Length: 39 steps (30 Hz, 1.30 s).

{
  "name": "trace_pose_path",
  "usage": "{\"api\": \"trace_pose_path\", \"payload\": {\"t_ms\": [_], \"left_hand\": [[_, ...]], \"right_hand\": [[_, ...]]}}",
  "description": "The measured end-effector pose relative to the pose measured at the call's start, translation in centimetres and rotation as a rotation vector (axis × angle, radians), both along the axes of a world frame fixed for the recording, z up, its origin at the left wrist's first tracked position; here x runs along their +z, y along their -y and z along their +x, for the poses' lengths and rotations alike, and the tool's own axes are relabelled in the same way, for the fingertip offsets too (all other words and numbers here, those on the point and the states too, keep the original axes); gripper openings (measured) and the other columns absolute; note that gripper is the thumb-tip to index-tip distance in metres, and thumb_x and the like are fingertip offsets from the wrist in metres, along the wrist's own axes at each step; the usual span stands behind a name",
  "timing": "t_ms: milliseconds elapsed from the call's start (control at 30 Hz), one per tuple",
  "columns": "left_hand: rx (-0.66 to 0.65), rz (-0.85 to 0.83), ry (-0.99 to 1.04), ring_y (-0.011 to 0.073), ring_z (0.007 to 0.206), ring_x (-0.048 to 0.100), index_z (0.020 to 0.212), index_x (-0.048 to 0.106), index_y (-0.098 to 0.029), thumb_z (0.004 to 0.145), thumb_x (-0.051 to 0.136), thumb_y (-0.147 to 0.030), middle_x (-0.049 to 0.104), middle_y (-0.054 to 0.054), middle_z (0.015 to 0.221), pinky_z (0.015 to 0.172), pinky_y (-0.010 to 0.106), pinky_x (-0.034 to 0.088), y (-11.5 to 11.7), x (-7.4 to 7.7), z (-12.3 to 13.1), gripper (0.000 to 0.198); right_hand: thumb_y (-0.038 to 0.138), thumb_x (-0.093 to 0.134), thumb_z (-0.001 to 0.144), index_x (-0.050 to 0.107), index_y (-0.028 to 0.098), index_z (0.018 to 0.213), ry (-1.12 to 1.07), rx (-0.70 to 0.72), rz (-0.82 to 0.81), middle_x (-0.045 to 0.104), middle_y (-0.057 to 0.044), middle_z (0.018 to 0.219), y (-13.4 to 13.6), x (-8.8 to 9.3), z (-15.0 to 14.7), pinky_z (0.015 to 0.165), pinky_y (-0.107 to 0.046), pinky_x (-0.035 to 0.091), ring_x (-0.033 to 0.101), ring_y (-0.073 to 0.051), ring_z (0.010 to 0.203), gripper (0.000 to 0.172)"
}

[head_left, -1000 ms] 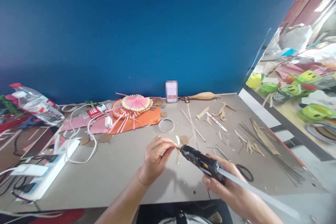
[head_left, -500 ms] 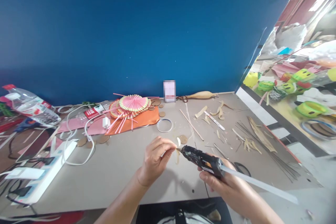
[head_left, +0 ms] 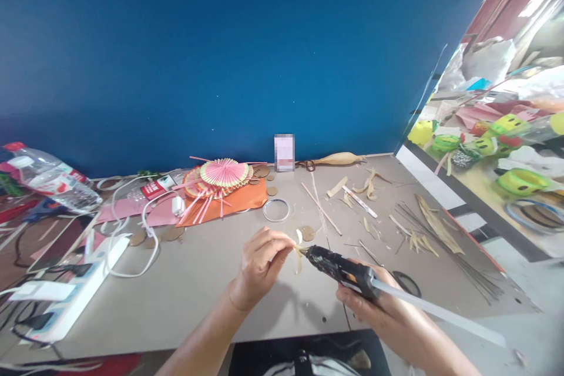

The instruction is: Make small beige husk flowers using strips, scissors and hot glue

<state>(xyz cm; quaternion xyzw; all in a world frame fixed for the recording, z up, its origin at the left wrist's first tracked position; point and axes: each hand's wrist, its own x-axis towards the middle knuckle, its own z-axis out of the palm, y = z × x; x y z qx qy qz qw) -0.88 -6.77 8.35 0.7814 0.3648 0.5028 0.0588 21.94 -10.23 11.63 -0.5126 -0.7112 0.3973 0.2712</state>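
Note:
My left hand (head_left: 259, 265) is pinched shut on a small pale leaf-shaped strip (head_left: 298, 259) held just above the beige table (head_left: 194, 288). My right hand (head_left: 382, 311) grips a black hot glue gun (head_left: 339, 267) with a long clear glue stick (head_left: 440, 312) sticking out behind it. The gun's nozzle touches the strip at my left fingertips. A brown cardboard disc (head_left: 308, 233) and a pale petal lie on the table just beyond the strip.
A pink and yellow paper fan (head_left: 223, 173) rests on orange paper (head_left: 247, 198) at the back, near a clear ring (head_left: 276, 210). A white power strip (head_left: 70, 296) with cables and a plastic bottle (head_left: 50, 177) lie left. Sticks, dried husk strips (head_left: 434, 226) and scissors (head_left: 408, 283) lie right.
My hands have stayed together with the nozzle at the strip. My right hand and the gun have shifted slightly; the view has tilted a little.

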Motion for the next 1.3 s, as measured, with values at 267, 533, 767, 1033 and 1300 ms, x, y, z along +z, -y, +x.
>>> {"api": "trace_pose_path", "payload": {"t_ms": [267,533,767,1033,1300], "left_hand": [[-0.01,0.024,-0.016,0.0146,0.067,0.057,0.085,0.059,-0.017,0.076,0.052,-0.005,0.065,0.007,0.075,0.062,0.028,0.045,0.1,0.2,0.2,0.015],[-0.025,0.016,-0.006,0.0145,0.067,0.056,0.084,0.06,-0.015,0.076,0.052,-0.004,0.064,0.007,0.075,0.061,0.028,0.045,0.0,0.3,0.3,0.016],[-0.018,0.003,0.023,0.0145,0.066,0.056,0.082,0.061,-0.015,0.075,0.053,-0.005,0.064,0.007,0.074,0.06,0.027,0.045,0.0,0.4,0.2,0.014],[-0.025,0.019,0.013,0.0141,0.067,0.056,0.084,0.059,-0.016,0.076,0.052,-0.004,0.063,0.006,0.075,0.062,0.028,0.044,-0.1,0.3,0.2,0.016],[-0.043,0.007,0.014,0.0146,0.068,0.055,0.085,0.058,-0.016,0.075,0.052,-0.001,0.062,0.007,0.075,0.061,0.029,0.044,-0.1,0.4,0.4,0.019]], "right_hand": [[0.04,0.059,0.072,0.064,0.021,0.083,-0.036,-0.043,0.017,0.062,-0.001,0.065,-0.1,0.4,-0.1,0.052,-0.023,0.046,0.055,-0.016,0.056,0.023],[0.039,0.058,0.073,0.062,0.023,0.072,0.01,0.016,0.037,0.06,0.0,0.059,-0.3,1.0,-0.3,0.048,-0.023,0.044,0.053,-0.016,0.05,0.017],[0.041,0.056,0.074,0.06,0.024,0.067,0.065,0.024,0.034,0.058,0.001,0.055,-0.5,1.5,-0.4,0.046,-0.023,0.043,0.053,-0.015,0.048,0.02],[0.041,0.053,0.075,0.058,0.022,0.065,0.142,0.029,0.126,0.058,0.002,0.054,-0.6,2.2,-0.7,0.044,-0.02,0.043,0.053,-0.014,0.047,0.022],[0.038,0.05,0.079,0.057,0.022,0.07,0.205,0.06,0.204,0.06,0.001,0.059,-0.3,0.5,-0.1,0.047,-0.02,0.043,0.055,-0.013,0.049,0.02]]}}
